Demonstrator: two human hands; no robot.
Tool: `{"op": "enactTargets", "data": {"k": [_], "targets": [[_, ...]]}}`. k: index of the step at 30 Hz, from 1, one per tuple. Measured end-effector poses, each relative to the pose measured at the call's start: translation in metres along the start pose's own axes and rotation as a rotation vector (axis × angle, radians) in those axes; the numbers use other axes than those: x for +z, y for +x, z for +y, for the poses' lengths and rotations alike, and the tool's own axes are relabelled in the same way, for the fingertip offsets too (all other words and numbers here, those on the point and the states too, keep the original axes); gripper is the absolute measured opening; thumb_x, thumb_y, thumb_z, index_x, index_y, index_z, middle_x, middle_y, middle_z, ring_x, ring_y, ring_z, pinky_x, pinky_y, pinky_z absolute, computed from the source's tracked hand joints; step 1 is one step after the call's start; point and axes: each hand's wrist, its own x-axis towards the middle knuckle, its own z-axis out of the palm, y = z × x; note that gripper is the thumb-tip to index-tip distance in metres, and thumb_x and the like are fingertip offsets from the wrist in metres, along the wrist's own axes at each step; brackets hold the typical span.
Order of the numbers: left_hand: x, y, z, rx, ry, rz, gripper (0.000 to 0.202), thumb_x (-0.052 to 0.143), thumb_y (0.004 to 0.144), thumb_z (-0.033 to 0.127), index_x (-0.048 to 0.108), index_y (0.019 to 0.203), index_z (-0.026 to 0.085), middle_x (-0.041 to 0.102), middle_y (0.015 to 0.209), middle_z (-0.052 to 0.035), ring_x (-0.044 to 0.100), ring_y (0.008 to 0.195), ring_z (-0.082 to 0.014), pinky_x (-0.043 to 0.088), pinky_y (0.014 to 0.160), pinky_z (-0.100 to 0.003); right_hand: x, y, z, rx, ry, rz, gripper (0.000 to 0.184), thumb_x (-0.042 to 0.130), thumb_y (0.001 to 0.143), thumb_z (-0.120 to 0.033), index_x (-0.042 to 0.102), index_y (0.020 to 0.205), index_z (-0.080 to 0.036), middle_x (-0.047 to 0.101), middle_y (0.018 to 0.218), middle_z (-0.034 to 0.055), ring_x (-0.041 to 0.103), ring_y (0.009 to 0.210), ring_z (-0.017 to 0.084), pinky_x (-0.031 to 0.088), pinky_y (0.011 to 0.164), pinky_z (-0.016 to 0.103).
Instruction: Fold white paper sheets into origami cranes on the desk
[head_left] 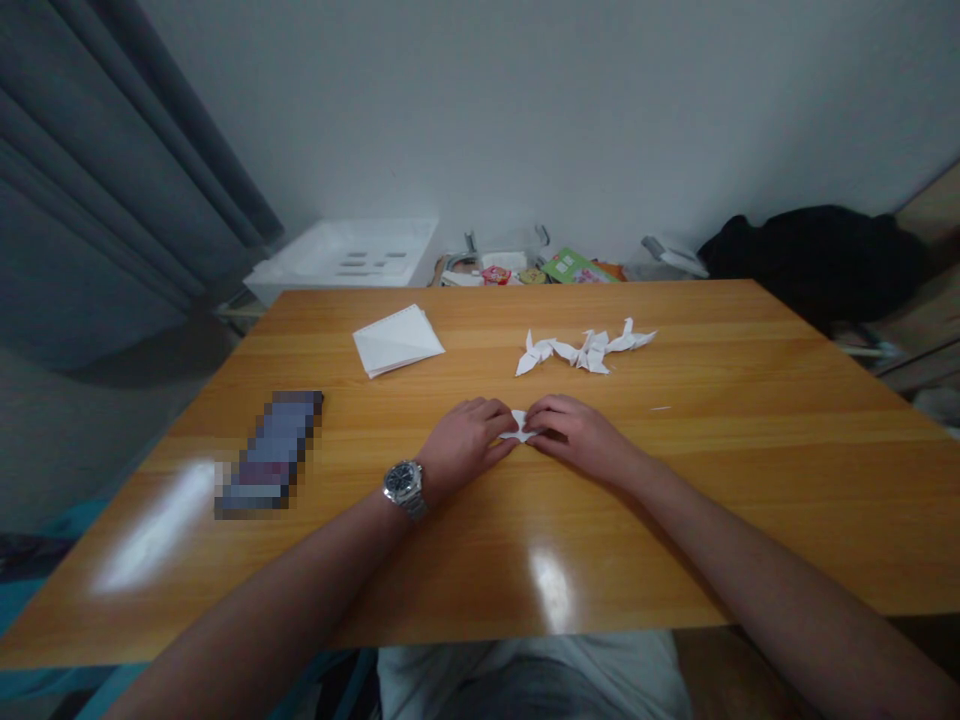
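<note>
A small folded white paper (520,428) sits at the middle of the wooden table, pinched from both sides. My left hand (469,440), with a metal watch (404,485) on its wrist, grips the paper's left part between thumb and fingers. The right part is held by my right hand (579,436), fingers closed over its edge. Both hands hide much of the paper's outline. Beyond them stand several folded white paper cranes (589,350) in a row, close against one another. A stack of white paper sheets (397,340) lies further left.
On the left of the table (750,400) lies a phone (274,450), its screen blurred. A thin white paper strip (660,408) is right of my hands. Behind the far edge are a white foam box (352,250), a green packet (576,266) and black cloth (817,260).
</note>
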Motion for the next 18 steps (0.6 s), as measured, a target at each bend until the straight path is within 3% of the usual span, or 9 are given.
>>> {"op": "enactTargets", "data": {"k": [18], "targets": [[-0.0013,0.0,0.0028,-0.026,-0.057,0.018,0.017,0.053,0.098,0.032,0.066,0.1,0.021,0.066,0.105,-0.0053,0.06,0.095,-0.0204,0.048,0.087,-0.034,0.0038,-0.0003,0.001,0.047,0.025,0.019,0.006,0.062,0.094,-0.021,0.067,0.09,-0.021,0.066,0.098,0.0065,0.061,0.095,0.021,0.05,0.086,0.036]]}}
